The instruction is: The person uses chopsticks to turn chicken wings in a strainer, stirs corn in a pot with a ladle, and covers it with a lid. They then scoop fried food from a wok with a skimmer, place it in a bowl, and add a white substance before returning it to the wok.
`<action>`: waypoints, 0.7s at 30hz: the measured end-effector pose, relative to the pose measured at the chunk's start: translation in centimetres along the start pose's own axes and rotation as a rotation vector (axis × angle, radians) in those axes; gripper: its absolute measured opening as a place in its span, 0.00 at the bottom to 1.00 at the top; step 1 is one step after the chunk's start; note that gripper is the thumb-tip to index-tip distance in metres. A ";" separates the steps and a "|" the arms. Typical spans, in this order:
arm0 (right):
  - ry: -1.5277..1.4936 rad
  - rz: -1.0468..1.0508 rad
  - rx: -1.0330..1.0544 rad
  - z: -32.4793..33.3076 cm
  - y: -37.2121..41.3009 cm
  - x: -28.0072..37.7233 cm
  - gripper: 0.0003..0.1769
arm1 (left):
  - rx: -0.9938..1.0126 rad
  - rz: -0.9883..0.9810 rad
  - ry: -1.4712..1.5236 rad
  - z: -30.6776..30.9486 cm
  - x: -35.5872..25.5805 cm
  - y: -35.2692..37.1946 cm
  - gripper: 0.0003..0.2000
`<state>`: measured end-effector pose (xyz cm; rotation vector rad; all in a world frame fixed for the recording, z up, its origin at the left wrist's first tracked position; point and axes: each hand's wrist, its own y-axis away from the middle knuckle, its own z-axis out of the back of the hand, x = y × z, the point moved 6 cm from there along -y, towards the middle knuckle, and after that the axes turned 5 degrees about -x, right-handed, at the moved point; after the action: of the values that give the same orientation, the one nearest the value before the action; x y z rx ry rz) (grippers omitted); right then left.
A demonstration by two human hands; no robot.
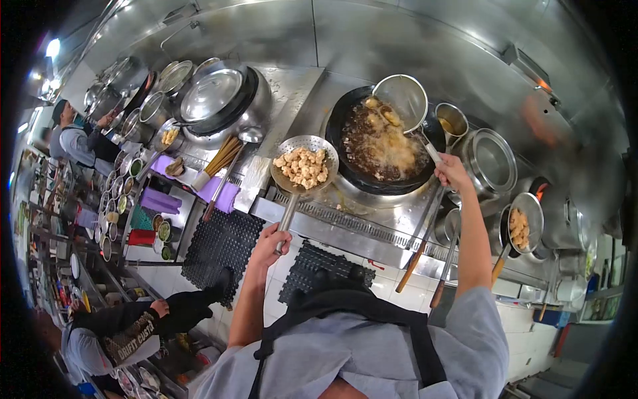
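Here, the left hand point(271, 243) is closed around the handle of a skimmer point(304, 165), its bowl full of fried pieces point(302, 167), just left of the wok point(352, 141). The right hand point(452, 173) grips the handle of a sieve point(401, 100), which hangs over the wok's far side. Pieces point(387, 147) bubble in the wok's oil. A pot point(452, 120) stands near the wok's right side; a lidded pan point(212, 95) sits farther left.

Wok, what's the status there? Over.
Left hand gripping perforated ladle of golden-brown pieces. Right hand holding strainer over bubbling wok. Wooden-handled tools close beside right forearm.
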<state>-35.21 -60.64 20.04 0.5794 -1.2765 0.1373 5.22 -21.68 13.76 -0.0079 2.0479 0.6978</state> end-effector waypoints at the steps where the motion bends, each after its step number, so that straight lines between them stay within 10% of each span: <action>1: -0.053 0.001 0.026 -0.8 -0.4 -0.7 0.24 | 0.017 -0.003 -0.006 0.1 0.2 -0.1 0.06; 21: -0.222 0.020 0.032 -8.7 9.9 0.8 0.24 | 0.029 -0.003 -0.018 0.0 -1.0 -0.6 0.06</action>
<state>-31.50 -48.18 22.64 0.6224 -1.4976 0.1120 5.94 -22.48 14.23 0.0119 2.0399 0.6636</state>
